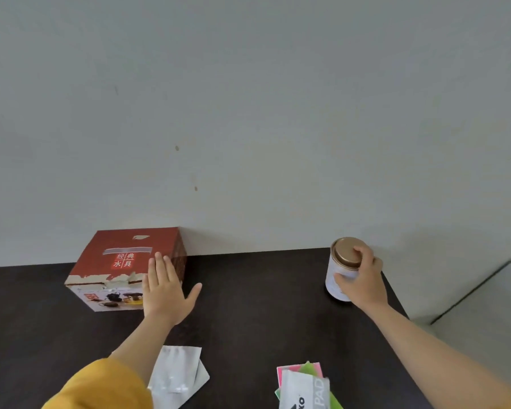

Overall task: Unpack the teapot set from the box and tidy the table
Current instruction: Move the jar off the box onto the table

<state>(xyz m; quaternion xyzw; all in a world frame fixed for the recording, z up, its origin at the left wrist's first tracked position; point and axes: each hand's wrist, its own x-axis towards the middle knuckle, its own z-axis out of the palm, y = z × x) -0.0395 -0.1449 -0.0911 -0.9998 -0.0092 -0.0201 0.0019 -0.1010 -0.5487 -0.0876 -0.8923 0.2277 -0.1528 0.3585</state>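
In the head view, a red and white box [124, 268] printed with teaware pictures sits closed at the back edge of the dark table [248, 305], toward its left end, against the wall. The left hand [165, 293] reaches over its near right corner with fingers straight and spread, grasping nothing; whether the fingertips touch the cardboard is unclear. Toward the back right corner, the right hand [363, 278] curls round a white canister [341, 270] with a gold lid, gripping its side.

The step in hand looks like clearing room and drawing the box closer. To do it well, the canister should probably be set down upright, well apart from the box, before both hands pull the box forward and work on the tape strip across its top.

Much is hidden: the teapot set itself is out of sight inside the box. A silver foil pouch [176, 376] at the near edge is partly covered by the yellow sleeve [101, 388]. A packet with pink and green sheets [304, 385] is cut off at the bottom, its lettering only partly readable.
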